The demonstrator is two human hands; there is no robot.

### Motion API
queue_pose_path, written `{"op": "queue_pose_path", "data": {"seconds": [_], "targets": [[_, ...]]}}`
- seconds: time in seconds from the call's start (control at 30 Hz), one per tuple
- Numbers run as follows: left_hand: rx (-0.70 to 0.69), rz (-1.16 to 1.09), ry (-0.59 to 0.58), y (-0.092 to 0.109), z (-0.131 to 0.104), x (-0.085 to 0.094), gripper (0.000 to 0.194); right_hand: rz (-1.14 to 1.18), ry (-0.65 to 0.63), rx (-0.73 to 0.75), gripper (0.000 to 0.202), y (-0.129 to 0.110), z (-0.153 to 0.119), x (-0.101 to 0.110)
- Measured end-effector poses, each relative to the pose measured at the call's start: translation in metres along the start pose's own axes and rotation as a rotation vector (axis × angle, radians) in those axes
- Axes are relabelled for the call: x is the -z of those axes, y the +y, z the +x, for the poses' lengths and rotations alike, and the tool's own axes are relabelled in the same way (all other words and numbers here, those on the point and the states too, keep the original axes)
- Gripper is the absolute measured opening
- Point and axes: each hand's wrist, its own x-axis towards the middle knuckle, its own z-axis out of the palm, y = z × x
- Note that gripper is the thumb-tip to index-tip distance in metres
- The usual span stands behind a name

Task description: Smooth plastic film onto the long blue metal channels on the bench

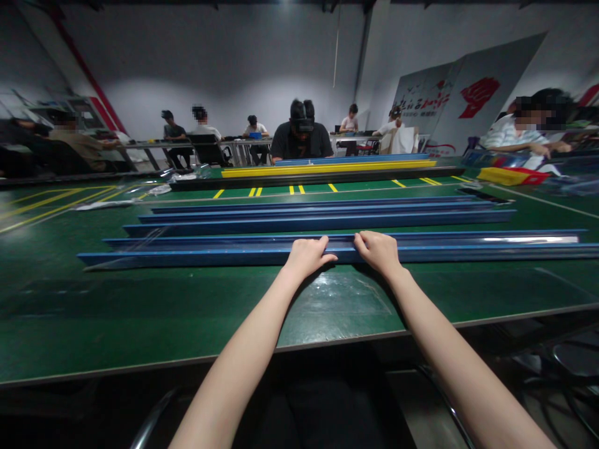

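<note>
A long blue channel-shaped rail [210, 254] lies crosswise on the green table top. My left hand [309, 255] is closed over its near edge, thumb pointing right, with the fingertips hidden inside the channel. A little to the right, my right hand [378, 251] grips the same near edge, its fingers curled over the rim. A stretch of the rail shows between the two hands. Just beyond it rests a second blue channel rail [322, 220], parallel and shorter in view, which neither hand touches.
Farther back lie a black bar [318, 178], a yellow bar [327, 168] and a blue bar [355, 159]. Clear plastic wrap [187, 178] sits at back left, and a yellow and red tray [510, 176] at right. A person [302, 134] sits across the green table [140, 312].
</note>
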Motion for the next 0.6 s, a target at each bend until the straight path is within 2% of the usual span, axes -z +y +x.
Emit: {"op": "queue_pose_path", "data": {"seconds": [0.33,0.6], "targets": [[-0.002,-0.016,0.001,-0.0008,0.0006,-0.0004,0.038,-0.007,0.028,0.035,0.039,0.0005,-0.0001,-0.0018],[-0.039,-0.022,0.089,-0.0032,0.0008,-0.0036,0.035,-0.002,0.035,0.04,0.04,-0.0003,0.0001,-0.0014]]}}
